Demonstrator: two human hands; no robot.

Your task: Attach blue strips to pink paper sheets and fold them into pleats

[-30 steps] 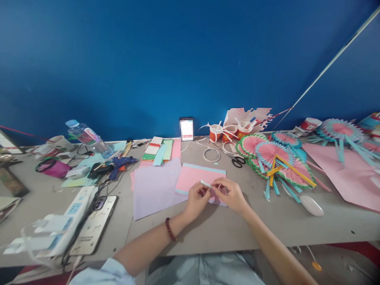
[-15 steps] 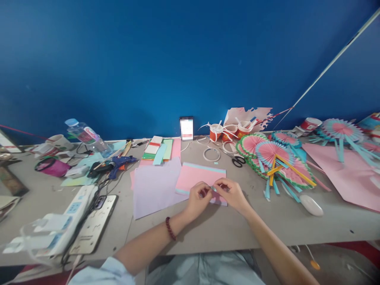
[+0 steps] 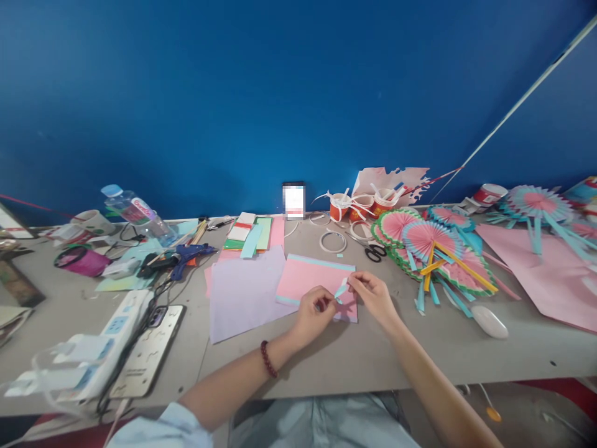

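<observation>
Near the middle of the desk, my left hand (image 3: 318, 316) pinches one end of a small light-blue strip (image 3: 341, 290). The fingertips of my right hand (image 3: 374, 297) are closed on its other, whitish end. Whether that pale part is a backing or the strip's other side, I cannot tell. Below both hands lies a pink paper sheet (image 3: 312, 277) with light-blue bands along its long edges. A lilac sheet (image 3: 247, 298) is beside it on the left, partly under it. Dark beads circle my left wrist.
Black scissors (image 3: 374, 252) and a white ring (image 3: 333, 241) lie behind the sheets. Folded paper fans (image 3: 431, 239) and a white mouse (image 3: 489, 322) are on the right. A phone (image 3: 147, 351), power strip (image 3: 114, 330) and blue glue gun (image 3: 190, 256) occupy the left side.
My right hand has moved slightly up and to the right, away from my left hand. More of the light-blue strip and its whitish end now show between them.
</observation>
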